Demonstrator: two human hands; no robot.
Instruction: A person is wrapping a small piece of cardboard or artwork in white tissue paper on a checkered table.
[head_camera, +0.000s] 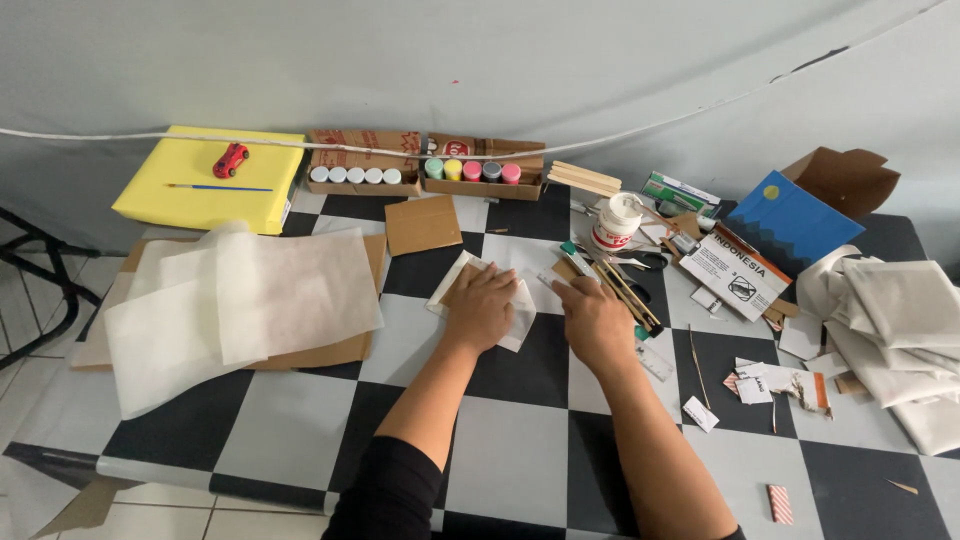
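Wrapped piece (462, 283) on checkered table (510, 440), centre: thin white paper over brown cardboard, mostly hidden under left hand (483, 306). Left palm flat, fingers spread, pressing down, nothing gripped. Right hand (597, 318) just beside it, fingers loosely extended, tips on the paper's right edge; whether they pinch it, cannot tell. Wooden sticks (628, 293) lie near the right hand. Translucent, soft sheets (230, 310) lie left.

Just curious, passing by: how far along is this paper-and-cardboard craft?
Early, it seems. Done: white sheets lie over cardboard at left. In hand: the left hand presses a paper-wrapped cardboard piece; the right hand rests beside it. Left: the paint pots look unopened.
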